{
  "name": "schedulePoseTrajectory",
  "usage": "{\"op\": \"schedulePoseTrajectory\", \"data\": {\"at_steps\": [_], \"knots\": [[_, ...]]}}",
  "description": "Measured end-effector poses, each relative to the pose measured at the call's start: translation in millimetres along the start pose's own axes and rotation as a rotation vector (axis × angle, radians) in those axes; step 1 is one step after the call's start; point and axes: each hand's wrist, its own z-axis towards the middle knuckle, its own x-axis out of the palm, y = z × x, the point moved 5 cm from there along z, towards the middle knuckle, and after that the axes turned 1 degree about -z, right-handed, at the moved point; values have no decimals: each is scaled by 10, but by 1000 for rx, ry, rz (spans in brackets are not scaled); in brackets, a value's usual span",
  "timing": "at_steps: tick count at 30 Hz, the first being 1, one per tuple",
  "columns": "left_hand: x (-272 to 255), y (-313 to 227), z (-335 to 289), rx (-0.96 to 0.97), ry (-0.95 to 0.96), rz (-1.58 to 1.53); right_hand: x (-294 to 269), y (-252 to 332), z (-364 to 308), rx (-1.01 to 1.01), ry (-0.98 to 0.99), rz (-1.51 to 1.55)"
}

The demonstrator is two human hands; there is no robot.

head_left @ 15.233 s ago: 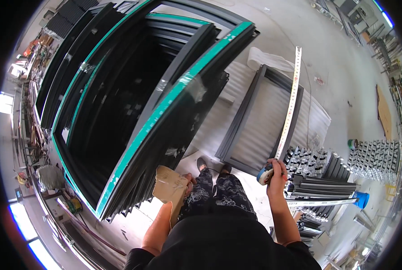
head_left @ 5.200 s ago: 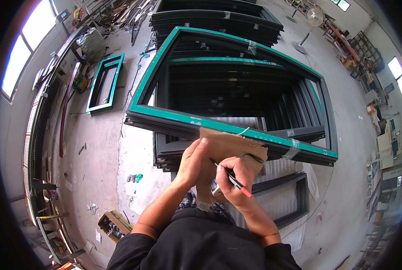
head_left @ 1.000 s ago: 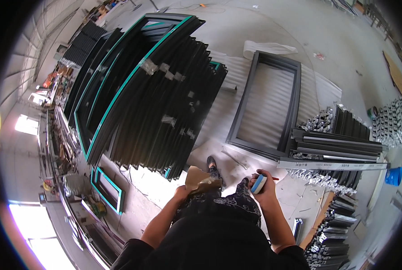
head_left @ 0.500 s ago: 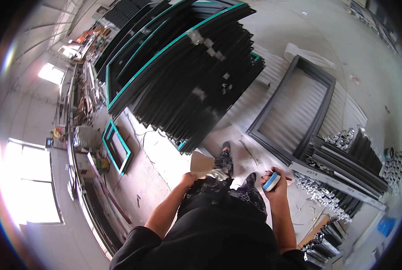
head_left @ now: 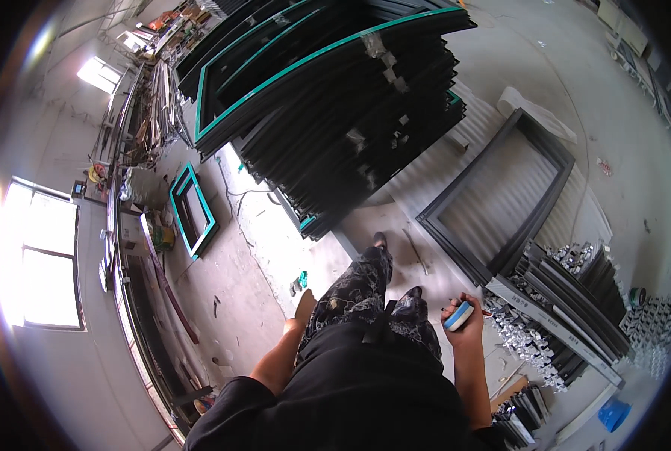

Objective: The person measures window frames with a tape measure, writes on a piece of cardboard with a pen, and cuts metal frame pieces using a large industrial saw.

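My right hand (head_left: 467,328) is closed round a blue-and-white tape roll (head_left: 458,316) at the right side of my legs. A thin red stick-like thing (head_left: 486,313) pokes out beside that hand; its kind is unclear. Low at my left thigh, my left hand (head_left: 295,325) is closed on a tan flat sheet (head_left: 305,306), seen nearly edge-on, its fingers partly hidden. Ahead stands a tall stack of black frames (head_left: 335,143), with teal edging on top. To its right, a dark grey rectangular frame (head_left: 501,192) lies on corrugated wrapping.
Bundled dark profiles (head_left: 568,301) with silvery ends lie close at my right. A small teal-edged frame (head_left: 194,212) rests on the floor to the left. Long stock (head_left: 162,113) lines the left wall. A blue container (head_left: 613,414) is at the lower right.
The tan sheet has dropped lower beside my left thigh and turned from broad face to nearly edge-on. My legs have shifted in a step. The right hand keeps the tape roll.
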Motion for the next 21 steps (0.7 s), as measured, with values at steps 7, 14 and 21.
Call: {"op": "schedulePoseTrajectory", "data": {"at_steps": [7, 14, 21], "knots": [[233, 75, 525, 218, -44, -175, 375, -335, 79, 83, 114, -92], [-80, -94, 559, 242, -68, -62, 678, -715, 19, 71, 169, -112], [-575, 375, 671, 179, -88, -116, 574, -1309, 271, 24, 15, -194]]}}
